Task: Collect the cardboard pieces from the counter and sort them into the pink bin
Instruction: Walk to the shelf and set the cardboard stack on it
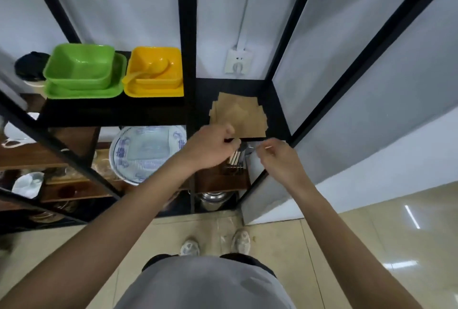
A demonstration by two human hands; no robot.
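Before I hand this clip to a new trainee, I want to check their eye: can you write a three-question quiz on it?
1. True or false: the cardboard pieces lie on the black shelf, right of the yellow bowl.
2. What sits under the green bowl? A) a green tray B) a blue-patterned plate C) cardboard
3. Fill in: a pink ___ is not in view.

Key: 1 true; 2 A; 3 bin.
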